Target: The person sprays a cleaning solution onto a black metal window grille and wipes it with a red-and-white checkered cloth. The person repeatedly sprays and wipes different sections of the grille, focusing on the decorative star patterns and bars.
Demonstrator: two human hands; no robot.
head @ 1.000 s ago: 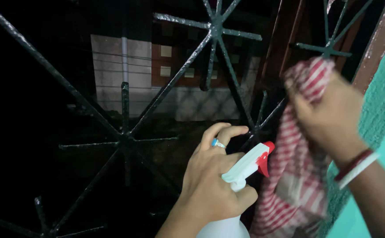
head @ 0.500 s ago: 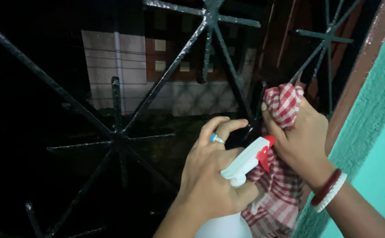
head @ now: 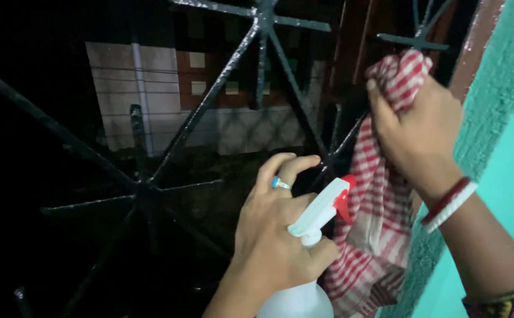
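Two hands worked close to a black-painted metal window grille [head: 210, 103] whose bars fanned out in star shapes. The left hand [head: 274, 235] was wrapped around the neck of a white plastic spray bottle [head: 304, 294] with a pale trigger head and a red nozzle [head: 342, 197], so it was closed on the bottle; its forefinger and middle finger stretched forward toward the bars, and a silver ring with a blue stone [head: 279, 183] sat on one finger. The bottle stood upright low in the view, its nozzle pointing up and to the right, just beside the hanging cloth. The right hand [head: 419, 132] was higher and to the right, clenched around a bunched red-and-white checked cotton cloth [head: 380, 224]; the wadded top of the cloth pressed against a bar of the grille near the right-hand star, while the rest of it hung loose down between the two hands. Red and white bangles [head: 448, 203] circled the right wrist. A turquoise rough-plastered wall [head: 504, 118] ran along the right edge, with a glossy reddish-brown window frame [head: 475, 47] next to it. Beyond the bars, in the dark, stood a pale building wall [head: 151, 100] with a brown lattice of small lit squares.
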